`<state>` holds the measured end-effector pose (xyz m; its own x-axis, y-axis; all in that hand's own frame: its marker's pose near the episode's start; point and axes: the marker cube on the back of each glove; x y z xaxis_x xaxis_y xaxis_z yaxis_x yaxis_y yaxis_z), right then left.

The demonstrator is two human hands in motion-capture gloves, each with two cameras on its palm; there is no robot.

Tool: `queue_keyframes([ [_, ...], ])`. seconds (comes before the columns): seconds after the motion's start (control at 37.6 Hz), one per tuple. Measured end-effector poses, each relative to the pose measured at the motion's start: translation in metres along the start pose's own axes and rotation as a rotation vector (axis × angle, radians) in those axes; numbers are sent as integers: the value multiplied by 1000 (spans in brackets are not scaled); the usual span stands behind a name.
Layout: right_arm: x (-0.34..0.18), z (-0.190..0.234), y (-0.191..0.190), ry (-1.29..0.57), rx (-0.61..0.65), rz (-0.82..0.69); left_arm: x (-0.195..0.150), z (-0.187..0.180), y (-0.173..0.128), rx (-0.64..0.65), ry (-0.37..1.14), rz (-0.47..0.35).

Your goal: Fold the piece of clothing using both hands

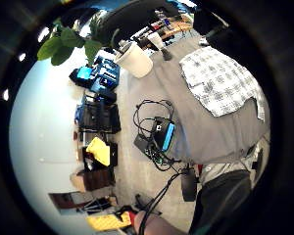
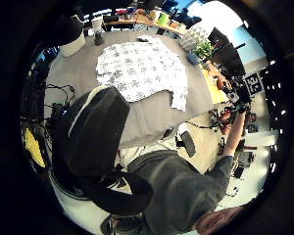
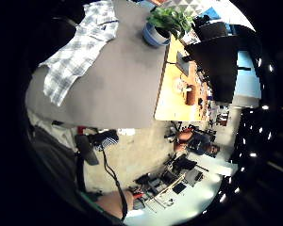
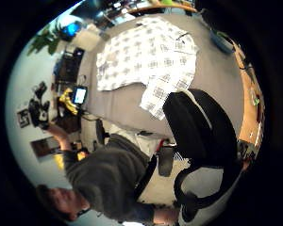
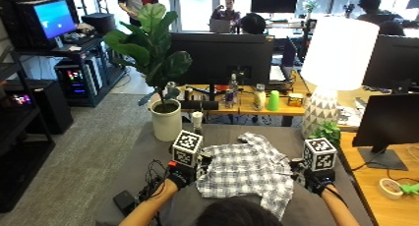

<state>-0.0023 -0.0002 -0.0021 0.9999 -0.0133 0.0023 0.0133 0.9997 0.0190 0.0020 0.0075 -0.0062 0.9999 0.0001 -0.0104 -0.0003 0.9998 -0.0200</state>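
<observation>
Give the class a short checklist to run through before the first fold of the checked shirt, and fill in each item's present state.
1. Plaid shirt lies spread on the grey table: ok.
2. Shirt fully flat: not ok, cloth is rumpled near the far end.
3. Left hand beside the shirt's left edge: ok.
4. Right hand beside the shirt's right edge: ok.
5. Either hand already gripping cloth: cannot tell.
6. White plant pot stands apart from the shirt: ok.
</observation>
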Motion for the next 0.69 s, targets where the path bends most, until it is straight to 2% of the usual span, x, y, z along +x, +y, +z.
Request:
queue_keyframes([
  [0.21,-8,-6,0,13,23,-19,1,0,1,-3,-2,11],
  [0.4,-15,-4,-15,5,1,-48,0,3,1,-17,15,3],
  [0.56,-21,1,-25,0,-80,-91,-2,18,-12,-25,46,-2],
  [0.69,-19,21,-33,46,-177,-93,5,37,-23,-63,68,1],
])
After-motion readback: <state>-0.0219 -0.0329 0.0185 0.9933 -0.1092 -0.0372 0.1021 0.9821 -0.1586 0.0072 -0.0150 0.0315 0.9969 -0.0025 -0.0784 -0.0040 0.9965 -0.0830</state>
